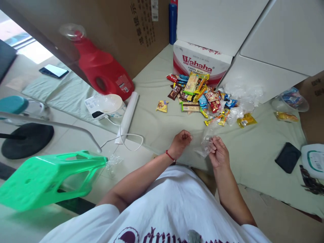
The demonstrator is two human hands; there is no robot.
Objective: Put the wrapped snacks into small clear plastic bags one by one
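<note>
A crumpled clear plastic bag (206,142) is in front of my body, at the edge of the cloth-covered surface. My right hand (219,151) pinches its right side between thumb and fingers. My left hand (180,144) has its fingers closed, and thin see-through film appears to span from its fingertips to the rest of the bag. Beyond my hands lies a pile of small wrapped snacks (192,84) in yellow, red, blue and brown packets. One yellow packet (162,106) lies apart to the left, and another yellow packet (246,120) is to the right.
A Wahaha carton (202,55) stands behind the pile, with crumpled clear plastic (249,94) beside it. To the left are a red jug (101,67), a paper tub (115,105), a white roll (128,118) and a green stool (55,175). A black wallet-like item (288,158) lies right.
</note>
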